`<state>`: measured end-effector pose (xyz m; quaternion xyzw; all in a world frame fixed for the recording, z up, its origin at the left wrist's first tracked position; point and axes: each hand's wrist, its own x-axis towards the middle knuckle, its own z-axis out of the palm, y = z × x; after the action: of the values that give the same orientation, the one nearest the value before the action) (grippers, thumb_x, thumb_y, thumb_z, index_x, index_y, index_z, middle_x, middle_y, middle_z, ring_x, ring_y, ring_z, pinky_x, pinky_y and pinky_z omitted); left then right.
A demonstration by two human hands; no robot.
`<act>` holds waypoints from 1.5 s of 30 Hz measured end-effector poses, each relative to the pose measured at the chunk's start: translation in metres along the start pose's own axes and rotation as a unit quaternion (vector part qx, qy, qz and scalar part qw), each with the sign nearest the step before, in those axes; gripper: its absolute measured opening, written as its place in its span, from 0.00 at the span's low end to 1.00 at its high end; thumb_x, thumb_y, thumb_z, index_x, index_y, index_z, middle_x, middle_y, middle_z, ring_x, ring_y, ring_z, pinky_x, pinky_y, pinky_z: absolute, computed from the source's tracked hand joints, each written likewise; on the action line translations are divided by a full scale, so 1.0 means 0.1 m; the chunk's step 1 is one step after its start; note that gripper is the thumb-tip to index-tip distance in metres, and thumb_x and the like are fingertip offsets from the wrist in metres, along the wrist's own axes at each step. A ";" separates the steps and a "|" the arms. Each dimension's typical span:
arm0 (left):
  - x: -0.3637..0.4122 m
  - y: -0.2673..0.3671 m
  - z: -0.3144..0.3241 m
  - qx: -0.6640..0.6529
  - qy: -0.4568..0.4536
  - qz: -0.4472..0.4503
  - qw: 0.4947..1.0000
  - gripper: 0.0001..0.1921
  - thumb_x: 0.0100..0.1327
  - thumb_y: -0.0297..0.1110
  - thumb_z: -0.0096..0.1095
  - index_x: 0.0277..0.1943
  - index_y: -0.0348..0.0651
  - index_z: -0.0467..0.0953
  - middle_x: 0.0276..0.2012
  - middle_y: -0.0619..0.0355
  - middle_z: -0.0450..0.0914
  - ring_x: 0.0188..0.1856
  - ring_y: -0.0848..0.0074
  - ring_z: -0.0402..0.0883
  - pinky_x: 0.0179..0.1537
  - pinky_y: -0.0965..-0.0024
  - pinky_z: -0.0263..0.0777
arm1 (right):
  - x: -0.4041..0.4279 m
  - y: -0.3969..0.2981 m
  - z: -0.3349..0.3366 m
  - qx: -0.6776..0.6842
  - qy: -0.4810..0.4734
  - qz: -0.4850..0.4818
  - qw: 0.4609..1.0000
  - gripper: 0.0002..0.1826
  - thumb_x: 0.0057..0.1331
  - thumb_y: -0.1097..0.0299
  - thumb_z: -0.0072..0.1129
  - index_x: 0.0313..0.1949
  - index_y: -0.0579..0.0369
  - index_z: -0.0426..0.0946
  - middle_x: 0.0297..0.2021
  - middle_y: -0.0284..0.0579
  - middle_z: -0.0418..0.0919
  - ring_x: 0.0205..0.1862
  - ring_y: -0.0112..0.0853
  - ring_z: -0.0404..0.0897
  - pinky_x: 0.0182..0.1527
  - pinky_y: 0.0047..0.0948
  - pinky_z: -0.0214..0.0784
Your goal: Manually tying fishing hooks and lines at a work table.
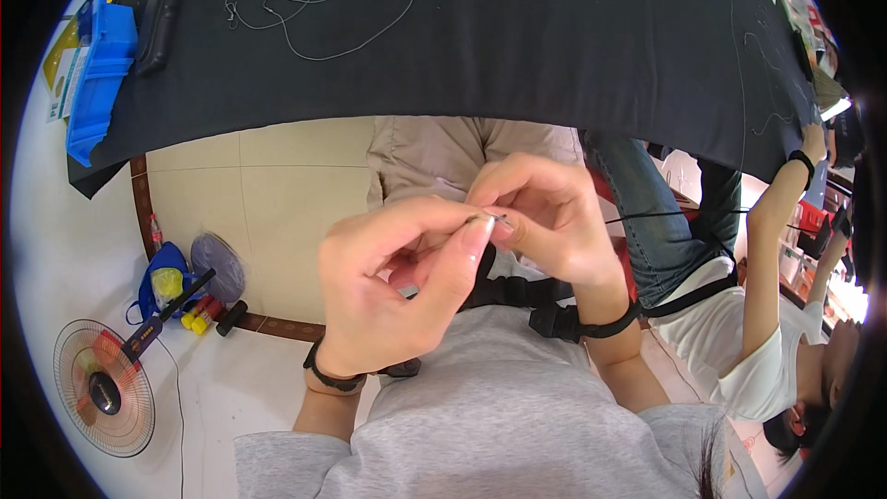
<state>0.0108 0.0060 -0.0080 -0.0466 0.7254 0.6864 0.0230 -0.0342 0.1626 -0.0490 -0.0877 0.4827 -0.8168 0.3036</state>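
Between the fingertips of both hands is a small, thin dark piece (500,217), mostly covered by the fingers; its kind is too small to tell. My left hand (398,277) pinches it between thumb and index finger. From the other side, my right hand (547,222) pinches at the same spot, its thumb touching or nearly touching the left fingertips. Both hands are raised in front of my torso, short of the table edge. A thin grey line (374,48) lies in loose loops on the black tablecloth (554,34) beyond them.
A blue plastic bin (104,76) and a black elongated case (161,24) sit at the table's left end. An electric fan (104,388) stands lower left, near a blue bag (166,277). At right, a co-worker's arm (766,256) reaches to the table. Thin strands (741,76) lie there.
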 end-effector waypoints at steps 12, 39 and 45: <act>0.02 -0.06 0.02 -0.013 0.047 -0.010 0.999 0.02 0.59 0.20 0.59 0.33 0.31 0.78 0.15 0.69 0.68 0.18 0.94 0.58 0.19 0.85 0.51 | -0.31 -0.17 0.12 -0.301 0.072 -0.122 0.943 0.08 0.54 0.85 0.60 0.34 0.66 0.77 0.28 0.46 0.79 0.26 0.24 0.77 0.28 0.21 0.67; 0.01 0.02 0.04 0.150 0.003 0.079 0.985 0.05 0.51 0.17 0.60 0.32 0.35 0.78 0.17 0.62 0.70 0.15 0.86 0.63 0.17 0.80 0.55 | 0.01 -0.39 0.16 -0.485 0.076 -0.284 0.824 0.12 0.46 0.88 0.60 0.32 0.63 0.79 0.23 0.45 0.75 0.23 0.27 0.73 0.23 0.20 0.63; 0.01 0.01 0.03 0.088 -0.027 0.087 0.992 0.05 0.52 0.17 0.60 0.32 0.35 0.78 0.18 0.63 0.72 0.15 0.86 0.64 0.17 0.82 0.55 | 0.11 -0.38 0.04 -0.377 0.028 -0.153 0.913 0.06 0.51 0.84 0.60 0.30 0.63 0.78 0.26 0.42 0.76 0.26 0.25 0.74 0.27 0.19 0.64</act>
<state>0.0099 0.0091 -0.0076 0.0378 0.7833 0.6203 -0.0133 -0.0569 0.1665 -0.0167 -0.2454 0.7437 -0.6127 0.1060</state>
